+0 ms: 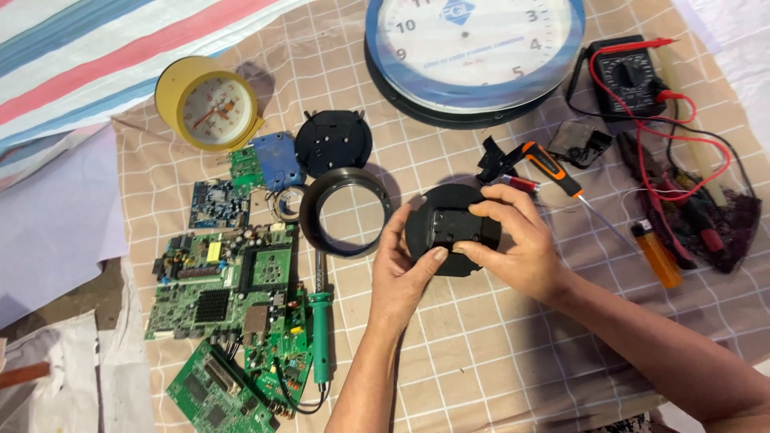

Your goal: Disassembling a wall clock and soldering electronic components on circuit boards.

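Note:
Both my hands hold a round black plastic disc with a square recess in its middle, just above the checked cloth. My left hand grips its left rim, thumb pressed on the lower edge. My right hand wraps the right side, fingers over the top and thumb on the face. A black ring lies just left of my left hand. An orange-and-black screwdriver rests beyond my right hand.
Several green circuit boards and a green soldering iron lie at the left. A yellow alarm clock, a black round cover, a large wall clock, a multimeter with red leads and an orange lighter surround the work spot.

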